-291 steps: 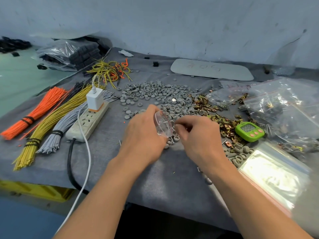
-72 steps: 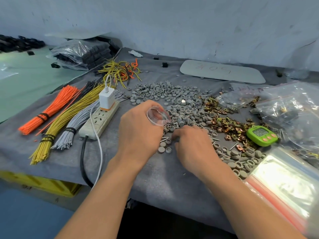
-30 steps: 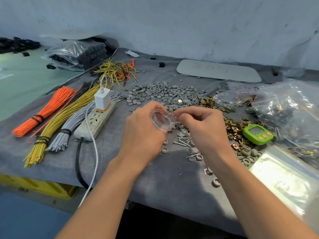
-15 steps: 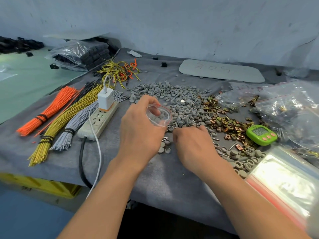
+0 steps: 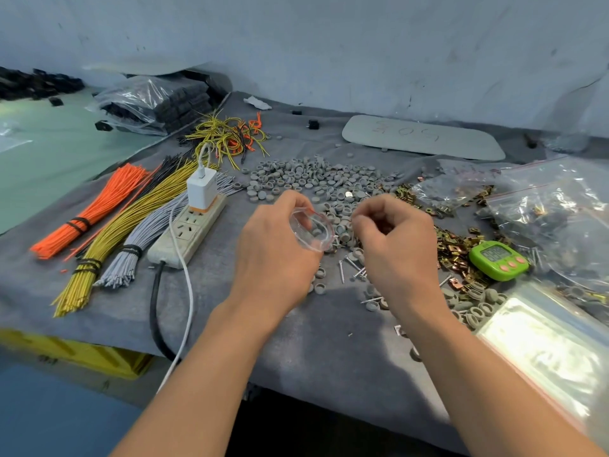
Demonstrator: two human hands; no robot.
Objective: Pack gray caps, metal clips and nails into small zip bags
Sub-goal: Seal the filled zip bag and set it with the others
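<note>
Two-handed: grips zip bag (image 5: 311, 230) open in left hand (image 5: 273, 255), curls right hand (image 5: 398, 245) beside it, contents indiscernible; risks spilling gray caps (image 5: 313, 179) past floppy mouth.

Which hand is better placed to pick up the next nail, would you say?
The right. The left hand grips the small zip bag open, so it is occupied. The right hand hovers beside the bag's mouth, above the nails, though its curled fingers may already pinch something.
</note>
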